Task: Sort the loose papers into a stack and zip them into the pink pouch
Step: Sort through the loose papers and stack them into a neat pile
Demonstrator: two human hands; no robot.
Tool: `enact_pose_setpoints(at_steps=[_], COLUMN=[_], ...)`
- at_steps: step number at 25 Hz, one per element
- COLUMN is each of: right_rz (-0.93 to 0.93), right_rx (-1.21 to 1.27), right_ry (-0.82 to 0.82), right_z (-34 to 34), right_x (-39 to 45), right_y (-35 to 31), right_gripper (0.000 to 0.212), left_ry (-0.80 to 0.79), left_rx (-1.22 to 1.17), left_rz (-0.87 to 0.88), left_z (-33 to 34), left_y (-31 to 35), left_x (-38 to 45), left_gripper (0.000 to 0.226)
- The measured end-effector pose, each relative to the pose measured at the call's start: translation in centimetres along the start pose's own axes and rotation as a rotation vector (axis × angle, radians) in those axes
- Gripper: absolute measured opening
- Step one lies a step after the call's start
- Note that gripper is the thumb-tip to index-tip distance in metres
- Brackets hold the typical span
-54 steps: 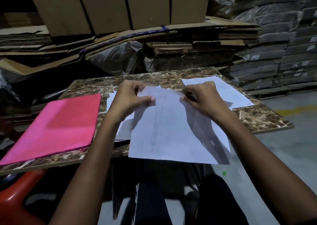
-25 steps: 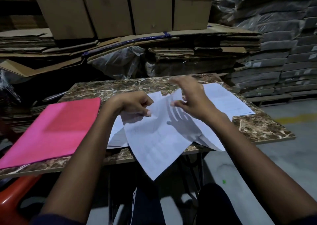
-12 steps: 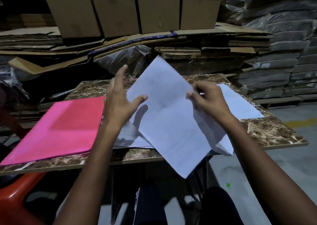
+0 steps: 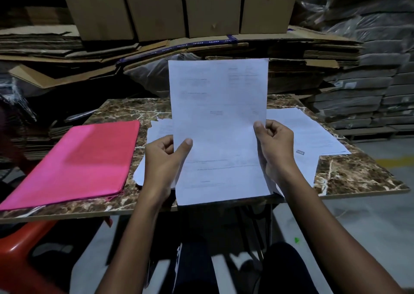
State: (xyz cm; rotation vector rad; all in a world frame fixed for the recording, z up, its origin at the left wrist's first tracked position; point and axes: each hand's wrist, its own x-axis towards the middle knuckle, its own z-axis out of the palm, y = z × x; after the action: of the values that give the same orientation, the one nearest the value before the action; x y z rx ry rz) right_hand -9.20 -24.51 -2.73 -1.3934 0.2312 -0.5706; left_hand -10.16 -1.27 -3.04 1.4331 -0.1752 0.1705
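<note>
Sheet (image 4: 218,125) upright, long axis vertical, pinched at both lower side edges: left hand (image 4: 164,159), right hand (image 4: 274,147). Loose papers (image 4: 307,132) flat on table (image 4: 358,177) behind the grip. Pink pouch (image 4: 74,161) lies left, nearer left hand (zip not visible).

Faint printed lines cover the upright sheet (image 4: 218,119), none legible. Print on the paper lying on the table (image 4: 307,134) and white lettering along the blue tape (image 4: 201,43) across the flattened cardboard are equally unreadable.
</note>
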Motion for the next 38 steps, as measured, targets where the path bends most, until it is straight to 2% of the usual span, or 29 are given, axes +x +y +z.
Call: enact_pose_setpoints(at_steps=[4,10,13,15,17,21,26,28,30,33,35,38], right_rz=[0.016,-0.043,-0.193,-0.264,-0.245,-0.212,-0.228,-0.240,-0.261,-0.284,-0.278,-0.219], right_rx=[0.064,0.031,-0.278,-0.469,-0.564,-0.895,-0.964,-0.950,-0.949,-0.954,-0.976,-1.070], right_ry=[-0.029,-0.081,-0.026,-0.033,-0.089,-0.171,-0.191,-0.184,-0.169,-0.117,-0.060,-0.020], right_z=[0.5,2.1,4.0,5.6,6.9,7.1,6.7,6.3,5.3,1.9,-1.5,-6.6], right_x=[-0.4,0.2,1.6,2.6,3.4,4.0,4.0,3.7,3.1,2.2,2.3,4.4], right_y=[0.8,2.4,2.8,3.0,3.8,5.2,5.7,5.2,4.6,3.8,3.2,2.5], right_gripper=[0.014,0.018,0.017,0.017,0.024,0.052,0.056,0.055,0.051,0.041,0.038,0.046], left_ry=[0.014,0.096,0.210,0.263,0.242,0.104,0.081,0.129,0.197,0.155,0.038,-0.153], left_rx=[-0.039,-0.001,0.464,0.707,0.879,1.109,1.320,1.397,1.482,1.395,1.260,1.070], left_rz=[0.057,0.104,0.208,0.217,0.141,-0.009,-0.057,-0.057,0.024,0.200,0.299,0.398], left_z=[-0.7,-2.7,-4.3,-5.1,-5.6,-5.5,-4.4,-3.3,-1.9,0.3,2.1,5.8], left_y=[0.0,-0.5,-0.9,-1.1,-1.6,-2.8,-3.0,-3.0,-3.0,-3.1,-3.0,-3.3], left_x=[0.8,2.4,5.1,7.2,8.6,8.9,7.0,5.9,4.6,2.7,1.6,0.5], left_gripper=[0.014,0.017,0.031,0.038,0.044,0.066,0.058,0.055,0.047,0.036,0.035,0.038])
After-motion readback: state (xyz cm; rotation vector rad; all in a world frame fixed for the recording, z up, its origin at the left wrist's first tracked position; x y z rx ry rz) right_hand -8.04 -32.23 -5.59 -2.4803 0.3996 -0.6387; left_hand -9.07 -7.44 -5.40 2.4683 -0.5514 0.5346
